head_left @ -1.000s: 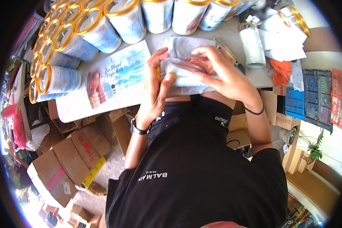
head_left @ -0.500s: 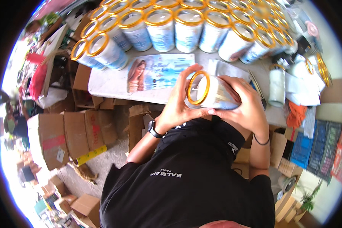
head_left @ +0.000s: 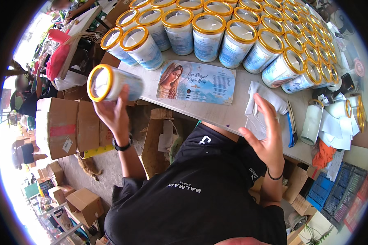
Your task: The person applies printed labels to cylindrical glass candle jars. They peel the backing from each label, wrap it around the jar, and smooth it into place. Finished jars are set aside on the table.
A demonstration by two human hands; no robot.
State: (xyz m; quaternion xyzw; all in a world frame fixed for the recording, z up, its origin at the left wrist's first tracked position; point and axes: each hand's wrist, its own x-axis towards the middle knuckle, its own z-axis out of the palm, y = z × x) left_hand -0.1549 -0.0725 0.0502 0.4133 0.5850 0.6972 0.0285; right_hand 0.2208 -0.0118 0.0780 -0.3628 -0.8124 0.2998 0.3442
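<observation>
A glass jar candle (head_left: pixel 117 84) with a gold rim and a blue-and-white label is gripped in my left hand (head_left: pixel 115 112), tilted on its side beyond the table's left edge. Its open top with the wick faces left. My right hand (head_left: pixel 267 136) hovers above the front of the table, fingers apart and holding nothing. Near it lie a folded white cloth (head_left: pixel 266 98) and a blue utility knife (head_left: pixel 291 124). A printed label sheet (head_left: pixel 196 83) with a veiled figure and blue sky lies flat on the table, between my hands.
Rows of gold-rimmed candles (head_left: pixel 208 38) crowd the back of the white table (head_left: pixel 184 107). At right stand an unlabelled jar (head_left: pixel 312 124), an orange cloth (head_left: pixel 325 154) and stacked crates (head_left: pixel 339 192). Cardboard boxes (head_left: pixel 55 128) sit on the floor at left; people are in the far left background.
My left hand has carried the candle leftward, away from my right hand. My right hand has let go of the candle and opened. The whole view has shifted somewhat.
</observation>
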